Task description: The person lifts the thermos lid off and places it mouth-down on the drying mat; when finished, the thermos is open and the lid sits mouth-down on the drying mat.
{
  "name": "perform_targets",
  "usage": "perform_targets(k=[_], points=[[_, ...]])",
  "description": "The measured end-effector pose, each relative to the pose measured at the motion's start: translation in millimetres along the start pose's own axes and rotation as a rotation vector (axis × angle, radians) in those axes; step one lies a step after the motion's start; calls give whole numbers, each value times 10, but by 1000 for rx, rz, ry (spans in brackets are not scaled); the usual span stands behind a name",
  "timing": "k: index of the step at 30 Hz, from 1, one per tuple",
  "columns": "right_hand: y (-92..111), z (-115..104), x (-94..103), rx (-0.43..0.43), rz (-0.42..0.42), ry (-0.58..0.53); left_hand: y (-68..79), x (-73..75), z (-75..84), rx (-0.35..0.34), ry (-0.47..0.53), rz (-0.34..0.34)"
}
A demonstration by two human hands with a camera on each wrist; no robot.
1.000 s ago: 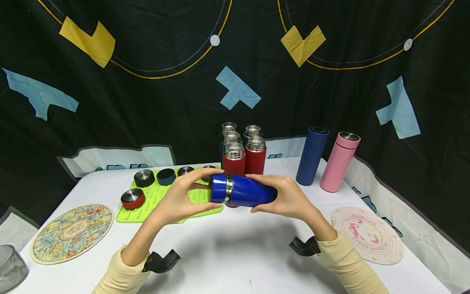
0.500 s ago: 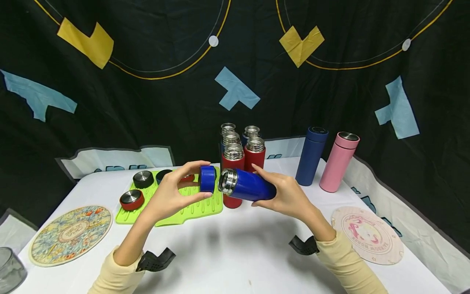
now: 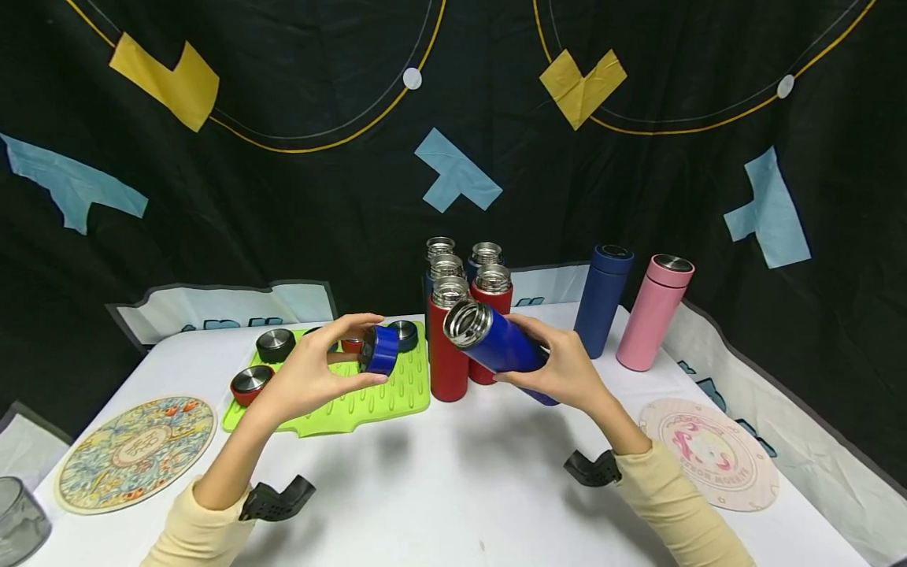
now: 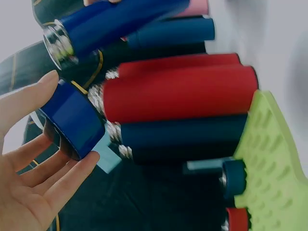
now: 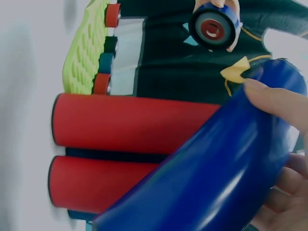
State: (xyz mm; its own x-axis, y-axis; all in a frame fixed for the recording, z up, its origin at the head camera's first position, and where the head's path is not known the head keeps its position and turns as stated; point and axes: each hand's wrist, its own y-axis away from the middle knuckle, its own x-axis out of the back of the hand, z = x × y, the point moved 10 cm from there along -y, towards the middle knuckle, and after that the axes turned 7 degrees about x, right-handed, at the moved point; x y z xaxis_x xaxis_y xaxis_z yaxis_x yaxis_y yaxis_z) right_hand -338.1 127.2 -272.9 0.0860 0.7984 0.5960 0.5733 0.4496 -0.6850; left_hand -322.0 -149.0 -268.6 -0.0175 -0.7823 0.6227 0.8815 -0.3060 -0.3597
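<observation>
My left hand (image 3: 305,370) pinches a blue bottle cap (image 3: 383,350) between thumb and fingers above the green mat; its underside with a dark ring and red centre shows in the right wrist view. A glossy blue thermos bottle (image 3: 506,346) is gripped by my right hand (image 3: 560,358), tilted with its bare steel mouth (image 3: 468,323) up and to the left. Cap and bottle are apart. Just behind the bottle stand uncapped red bottles (image 3: 448,354) and, farther back, dark blue ones, all with steel necks showing.
The green mat (image 3: 397,394) bears several caps, among them a black-sided cap (image 3: 275,345) and a red cap (image 3: 251,382). Capped navy (image 3: 602,299) and pink (image 3: 655,311) bottles stand at right. Round mats (image 3: 138,453) lie at both sides; a glass jar (image 3: 20,520) is at front left.
The blue cap has come off the bottle and moved left with my left hand. My right hand has tilted the bottle so its open mouth points more upward.
</observation>
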Motion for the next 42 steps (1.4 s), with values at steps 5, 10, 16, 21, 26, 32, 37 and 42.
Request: perform_targets(k=[5,10,16,21,26,32,37,42], points=[[31,161,133,-43,101,-51,-6,49,-221,39,-53,-11],[72,333,232,-124,171,-92,21,111,-469,66,-98,0],[128,526,304,-203,247,-152,53,198,-760,123,-142,15],[172,688,388,-244,335,-186,65,251,-1000,197,-188,21],[189,857,421,-306,394,-210,75,302,-1185,217,-246,32],[175,1007,383,-419,420,-241,65,279,-1377,215,-311,29],[147,1207,335,-458,474,-275,49,250,-1534,239,-347,26],[132,1383,265,-528,513,-308,46,226,-1645,260,-383,27]])
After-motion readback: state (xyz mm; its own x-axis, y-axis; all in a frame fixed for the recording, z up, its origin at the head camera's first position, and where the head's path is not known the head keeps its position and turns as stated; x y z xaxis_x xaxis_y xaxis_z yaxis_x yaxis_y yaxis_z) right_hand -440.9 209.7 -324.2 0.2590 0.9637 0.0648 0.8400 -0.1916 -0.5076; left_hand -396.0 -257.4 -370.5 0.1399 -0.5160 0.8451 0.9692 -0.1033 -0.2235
